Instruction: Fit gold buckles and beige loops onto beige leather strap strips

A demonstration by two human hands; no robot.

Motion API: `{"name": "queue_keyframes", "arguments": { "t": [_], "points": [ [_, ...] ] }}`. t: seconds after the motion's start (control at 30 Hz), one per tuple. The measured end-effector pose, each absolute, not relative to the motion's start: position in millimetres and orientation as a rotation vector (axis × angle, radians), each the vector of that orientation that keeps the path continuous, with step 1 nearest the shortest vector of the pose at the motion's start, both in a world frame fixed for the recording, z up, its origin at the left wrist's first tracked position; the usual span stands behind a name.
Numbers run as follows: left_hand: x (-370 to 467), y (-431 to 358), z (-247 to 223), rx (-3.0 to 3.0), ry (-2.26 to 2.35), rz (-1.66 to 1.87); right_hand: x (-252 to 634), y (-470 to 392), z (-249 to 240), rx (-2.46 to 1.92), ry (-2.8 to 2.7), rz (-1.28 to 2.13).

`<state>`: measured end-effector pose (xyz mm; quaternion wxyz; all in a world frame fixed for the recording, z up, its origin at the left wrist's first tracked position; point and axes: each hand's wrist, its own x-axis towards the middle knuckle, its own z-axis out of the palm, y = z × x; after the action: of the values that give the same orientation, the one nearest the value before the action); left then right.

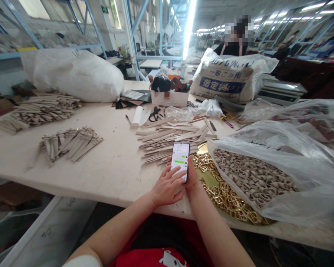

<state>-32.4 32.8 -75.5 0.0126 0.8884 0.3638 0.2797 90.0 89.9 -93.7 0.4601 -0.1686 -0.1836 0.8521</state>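
Note:
A smartphone [180, 152] with a lit chat screen is held upright above the front of the table. My right hand [193, 177] grips it from the right side and underneath. Over the lower part of its screen lies my left hand [168, 187], fingers spread and fingertips touching the glass. Just behind the phone is a loose pile of beige strips [167, 137]. To the right of my right hand, gold metal buckles [231, 196] lie on a round gold tray [211, 178]. Partly over the tray rests a clear plastic bag of small beige loops [253, 178].
On the left of the table [111, 167] lie a bundle of strips with buckles [72, 142] and a larger strip heap [47, 109]. Behind stand a white sack [75, 74], a white box [169, 99] and a printed bag [228, 79]. Black scissors [155, 114] lie mid-table. A person [233, 44] is farther back.

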Motion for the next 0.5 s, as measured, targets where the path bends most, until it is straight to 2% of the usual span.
{"name": "queue_keyframes", "arguments": {
  "t": [0.5],
  "points": [
    [-35.9, 32.5, -76.5, 2.665, 1.223, 1.129, 95.0, 93.0, -96.1, -0.368, -0.460, 2.031]
  ]
}}
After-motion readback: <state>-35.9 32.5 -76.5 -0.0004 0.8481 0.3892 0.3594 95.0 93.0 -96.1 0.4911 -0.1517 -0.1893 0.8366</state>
